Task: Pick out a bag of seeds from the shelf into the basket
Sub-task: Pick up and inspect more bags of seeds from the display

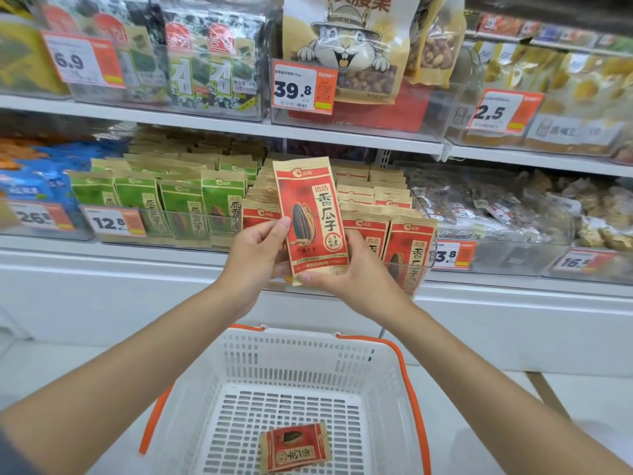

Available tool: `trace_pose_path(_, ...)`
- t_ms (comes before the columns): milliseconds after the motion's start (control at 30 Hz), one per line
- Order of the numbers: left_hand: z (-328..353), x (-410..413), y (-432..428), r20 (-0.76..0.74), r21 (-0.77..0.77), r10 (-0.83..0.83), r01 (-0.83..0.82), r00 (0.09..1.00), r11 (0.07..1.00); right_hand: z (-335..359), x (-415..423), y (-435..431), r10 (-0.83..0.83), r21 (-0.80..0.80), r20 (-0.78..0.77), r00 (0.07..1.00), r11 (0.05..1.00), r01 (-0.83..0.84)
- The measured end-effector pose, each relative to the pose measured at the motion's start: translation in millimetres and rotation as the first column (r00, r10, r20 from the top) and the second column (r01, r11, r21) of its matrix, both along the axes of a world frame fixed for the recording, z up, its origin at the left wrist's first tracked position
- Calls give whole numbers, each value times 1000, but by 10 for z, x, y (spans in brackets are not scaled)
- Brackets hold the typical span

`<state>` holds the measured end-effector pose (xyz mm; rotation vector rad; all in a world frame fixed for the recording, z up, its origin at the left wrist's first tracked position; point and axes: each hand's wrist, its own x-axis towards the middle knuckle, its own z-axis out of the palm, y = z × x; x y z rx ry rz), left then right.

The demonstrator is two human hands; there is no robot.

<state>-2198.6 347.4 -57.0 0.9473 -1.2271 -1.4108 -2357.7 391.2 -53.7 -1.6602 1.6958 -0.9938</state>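
Red and kraft-brown paper with a big striped sunflower seed printed on it: that is the bag of seeds (313, 217) I hold upright in both hands, in front of the shelf (205, 126) and above the basket, not in it. My left hand (255, 255) grips its left edge, thumb pressed on the front and fingers curled behind. My right hand (346, 269) grips the lower right corner, thumb lying along the bottom edge and fingers wrapped round the side.

Just behind the bag, rows of matching red bags (407, 255) stand upright in a clear bin. To their left stand green bags (181, 207) of the same make, with a price tag (114, 221) reading 12.8 in front of them. On the shelf above, a large nut bag (349, 46) shows a cartoon squirrel in a hat.

Below my forearms sits the white slotted basket (298, 341) with its orange handles (407, 371) folded down at the sides. A second red bag (295, 447) lies flat on its floor, near the front edge.
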Motion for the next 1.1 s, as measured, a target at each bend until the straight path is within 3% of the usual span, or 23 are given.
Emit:
trace_pose_path(33,0,6,2,4,1,-9,9,1000,1000,-2,-4,-4,2,13,4,1000,1000,-2)
trace_pose_path(167,3,60,-19,25,10,-14,14,1000,1000,68,-113,-36,116,133,253,960,979,-153)
trace_pose_path(300,19,85,-50,71,4,-28,28,997,1000,153,-267,-41,229,183,302,925,939,-292)
trace_pose_path(567,76,114,-75,254,-258,126,-58,959,964,210,-278,27,296,103,419,859,924,-368)
trace_pose_path(767,82,108,-24,157,-167,-137,163,978,972,212,-182,46,325,-12,354,877,939,-343)
trace_pose_path(1100,52,142,-66,41,-36,-318,319,947,947,192,-219,46,334,15,379,863,930,-366)
